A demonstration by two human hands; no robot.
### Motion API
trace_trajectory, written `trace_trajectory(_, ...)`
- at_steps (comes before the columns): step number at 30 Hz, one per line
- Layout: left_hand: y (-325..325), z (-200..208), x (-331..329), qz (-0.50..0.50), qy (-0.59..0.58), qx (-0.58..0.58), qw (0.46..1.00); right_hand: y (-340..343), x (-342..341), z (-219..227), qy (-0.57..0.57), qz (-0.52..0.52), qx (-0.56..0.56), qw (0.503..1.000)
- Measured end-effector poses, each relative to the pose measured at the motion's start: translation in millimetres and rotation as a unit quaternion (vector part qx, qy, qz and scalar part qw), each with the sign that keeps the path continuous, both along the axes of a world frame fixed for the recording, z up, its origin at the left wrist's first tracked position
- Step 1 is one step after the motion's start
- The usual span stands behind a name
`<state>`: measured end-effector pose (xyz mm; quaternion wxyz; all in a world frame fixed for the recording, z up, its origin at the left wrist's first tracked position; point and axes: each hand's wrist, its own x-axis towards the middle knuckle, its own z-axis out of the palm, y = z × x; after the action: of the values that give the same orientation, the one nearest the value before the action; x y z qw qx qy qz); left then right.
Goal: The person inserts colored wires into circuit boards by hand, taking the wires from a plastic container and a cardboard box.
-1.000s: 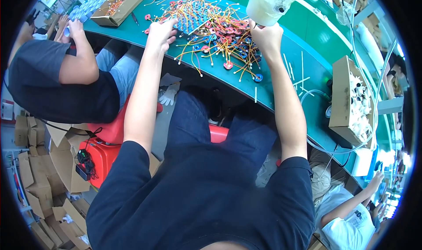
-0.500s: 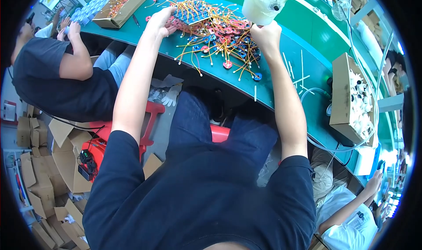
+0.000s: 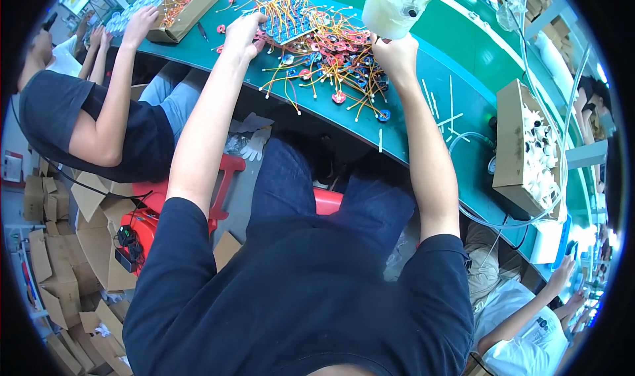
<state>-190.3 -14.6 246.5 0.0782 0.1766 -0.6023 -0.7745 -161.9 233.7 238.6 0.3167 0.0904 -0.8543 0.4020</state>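
My left hand (image 3: 243, 37) grips the left edge of a blue panel of small circuit boards (image 3: 286, 24) with orange and yellow wires standing up from it. Beside and under the panel spreads a tangled heap of red and blue round circuit boards (image 3: 340, 58) with wires ending in white connectors. At the heap's right side, my right hand (image 3: 397, 55) is closed, knuckles up; what its fingers hold is hidden. Just beyond it is a cloudy, whitish plastic container (image 3: 397, 9); whether the hand touches it I cannot tell.
On the green table (image 3: 423, 128) lie thin white strips (image 3: 451, 121). At right stands a carton of white parts (image 3: 539, 154) beside clear tubing. Farther left, a co-worker's hand (image 3: 142, 24) is by a carton of wired parts (image 3: 192, 9). A pen (image 3: 202, 32) lies near it.
My left hand's fingers have curled in more at the panel's edge. My right hand stays by the heap's right side. The co-worker at left has reached toward the carton.
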Motion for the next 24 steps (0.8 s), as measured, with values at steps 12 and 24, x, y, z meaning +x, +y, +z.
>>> trace_trajectory(12, 3, 12, -5, 0.0, 0.054, -0.146, 0.988, 0, -3, -2, 0.011, -0.001, 0.0, 1.0)
trace_trajectory(24, 20, 15, 7, -0.056, 0.071, -0.182, 0.979, 1, -2, -3, -0.003, -0.01, 0.032, 0.999)
